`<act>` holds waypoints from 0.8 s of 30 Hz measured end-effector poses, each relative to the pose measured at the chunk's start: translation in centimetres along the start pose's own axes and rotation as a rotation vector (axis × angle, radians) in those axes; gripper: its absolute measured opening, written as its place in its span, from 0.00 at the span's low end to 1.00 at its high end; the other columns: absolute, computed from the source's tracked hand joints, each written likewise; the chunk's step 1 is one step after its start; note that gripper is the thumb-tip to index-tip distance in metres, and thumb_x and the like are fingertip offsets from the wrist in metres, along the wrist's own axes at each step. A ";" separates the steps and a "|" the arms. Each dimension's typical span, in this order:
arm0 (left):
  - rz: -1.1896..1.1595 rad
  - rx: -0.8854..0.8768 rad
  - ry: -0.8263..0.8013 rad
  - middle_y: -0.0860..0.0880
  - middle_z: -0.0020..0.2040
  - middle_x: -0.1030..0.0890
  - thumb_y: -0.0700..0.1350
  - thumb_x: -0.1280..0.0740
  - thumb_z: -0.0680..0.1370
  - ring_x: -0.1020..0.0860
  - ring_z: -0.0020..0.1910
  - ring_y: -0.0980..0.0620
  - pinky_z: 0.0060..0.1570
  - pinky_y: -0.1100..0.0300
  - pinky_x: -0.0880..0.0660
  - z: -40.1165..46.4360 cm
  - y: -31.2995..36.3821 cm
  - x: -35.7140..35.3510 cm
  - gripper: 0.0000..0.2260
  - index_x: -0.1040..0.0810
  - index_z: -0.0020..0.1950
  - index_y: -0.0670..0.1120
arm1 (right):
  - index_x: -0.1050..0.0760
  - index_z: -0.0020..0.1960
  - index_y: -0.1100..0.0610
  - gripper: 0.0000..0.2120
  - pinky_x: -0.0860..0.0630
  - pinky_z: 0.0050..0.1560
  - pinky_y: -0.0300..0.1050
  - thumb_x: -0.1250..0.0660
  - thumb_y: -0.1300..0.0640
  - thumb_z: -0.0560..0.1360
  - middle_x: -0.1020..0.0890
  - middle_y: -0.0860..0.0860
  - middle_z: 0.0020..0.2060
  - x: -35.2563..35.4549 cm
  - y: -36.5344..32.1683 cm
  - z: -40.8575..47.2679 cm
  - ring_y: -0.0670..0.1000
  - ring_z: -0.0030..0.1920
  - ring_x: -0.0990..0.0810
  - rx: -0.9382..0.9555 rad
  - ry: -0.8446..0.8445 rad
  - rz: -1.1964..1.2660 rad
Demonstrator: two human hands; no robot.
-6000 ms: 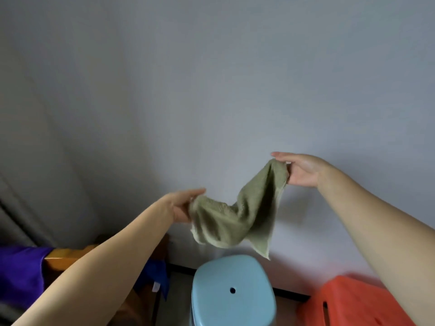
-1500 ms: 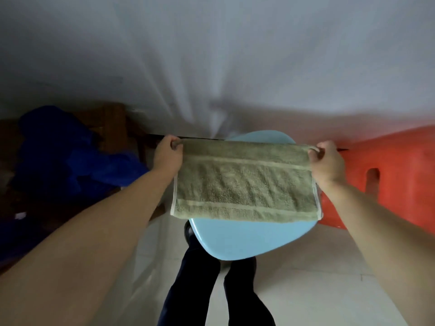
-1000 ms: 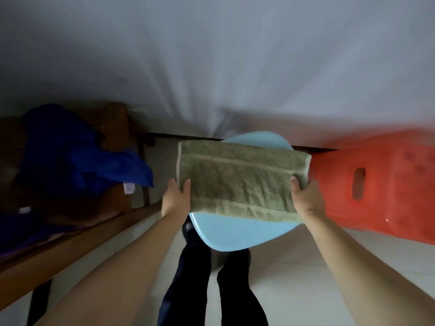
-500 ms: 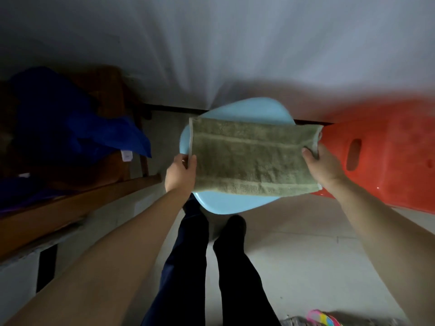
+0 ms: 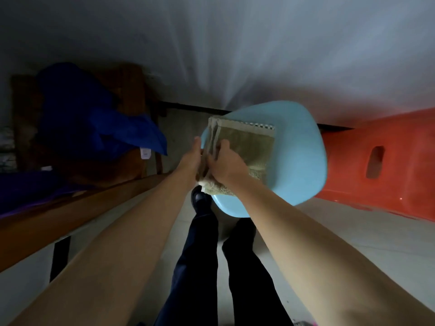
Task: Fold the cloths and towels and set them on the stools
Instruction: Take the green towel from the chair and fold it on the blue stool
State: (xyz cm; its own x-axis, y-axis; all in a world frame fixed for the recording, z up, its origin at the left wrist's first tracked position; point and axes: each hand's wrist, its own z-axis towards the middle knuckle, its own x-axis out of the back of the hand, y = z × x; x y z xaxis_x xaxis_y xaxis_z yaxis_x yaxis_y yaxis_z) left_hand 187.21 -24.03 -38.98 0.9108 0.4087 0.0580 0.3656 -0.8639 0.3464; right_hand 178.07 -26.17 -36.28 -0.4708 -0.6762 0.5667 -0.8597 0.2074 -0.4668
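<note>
I have the green towel (image 5: 244, 149) lying folded on the blue stool (image 5: 299, 161), my right hand (image 5: 226, 165) and left hand (image 5: 191, 158) both pinching its stacked left edges to square them.

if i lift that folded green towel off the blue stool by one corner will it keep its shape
Probably not. The green towel looks like soft terry, its layers splaying loose at the left edge, so it would likely droop and unfold. It seems light; both hands' grip at that edge would hold the fold better.

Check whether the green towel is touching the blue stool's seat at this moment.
Touching. The head view shows the folded green towel lying flat on the blue stool seat, no gap along its far and right edges, with the right hand on it.
</note>
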 end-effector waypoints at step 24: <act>0.503 -0.504 -0.155 0.44 0.51 0.21 0.47 0.37 0.80 0.20 0.47 0.47 0.47 0.57 0.20 -8.2 2.3 -5.9 0.06 0.28 0.55 0.48 | 0.28 0.53 0.55 0.08 0.23 0.44 0.48 0.33 0.62 0.75 0.19 0.54 0.47 10.7 11.1 -6.8 0.53 0.46 0.19 -0.302 0.048 1.238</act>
State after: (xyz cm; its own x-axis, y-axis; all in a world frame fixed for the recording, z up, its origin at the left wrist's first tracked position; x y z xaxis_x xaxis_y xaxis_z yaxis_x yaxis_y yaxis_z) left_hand 181.11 -26.05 -30.84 0.9758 -0.0812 0.2032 -0.2032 -0.6804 0.7041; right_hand 162.20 -26.29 -30.81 -0.9882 0.1086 -0.1081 0.1497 0.8348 -0.5298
